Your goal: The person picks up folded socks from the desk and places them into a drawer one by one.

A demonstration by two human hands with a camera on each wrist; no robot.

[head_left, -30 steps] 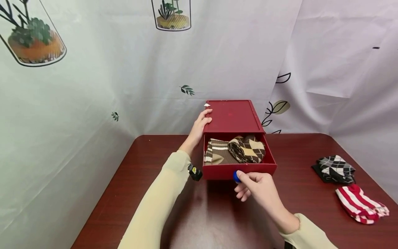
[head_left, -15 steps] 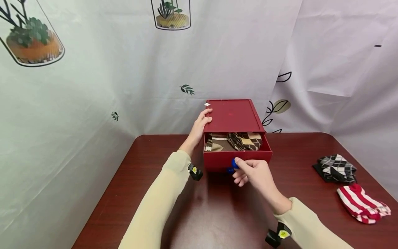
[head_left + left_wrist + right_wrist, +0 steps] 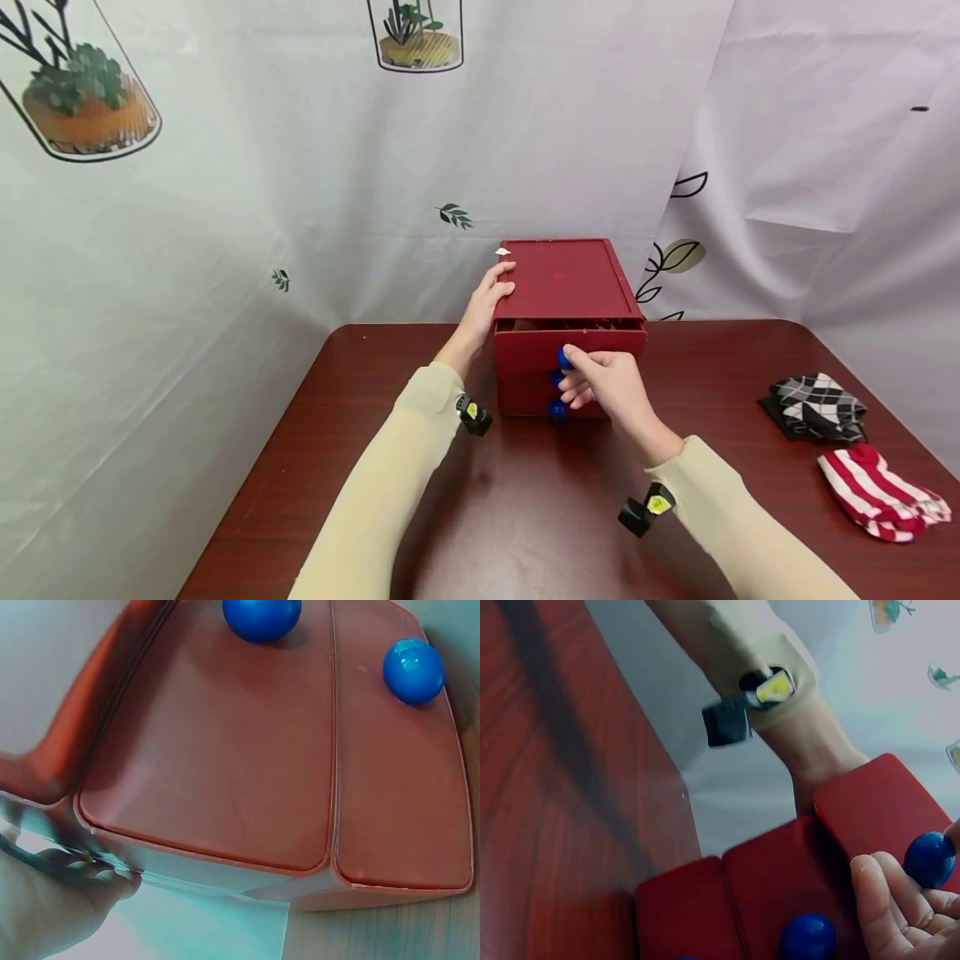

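Top drawer (image 3: 521, 352) is sliding further into the red cabinet (image 3: 566, 279) than before | I'm seeing right hand (image 3: 611, 385) pinching its blue knob (image 3: 563, 358) | left hand (image 3: 480, 310) resting, fingers extended, on cabinet's left edge

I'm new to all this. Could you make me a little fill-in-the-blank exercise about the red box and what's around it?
1. The right grip pinches a knob whose colour is ____.
2. Counting the pinched one, the head view shows ____ such knobs on the red box.
3. Of the top, middle and bottom drawers, only the ____ one is slightly open.
4. The striped cloth on the table combines white with ____.

Missing words: blue; three; top; red.
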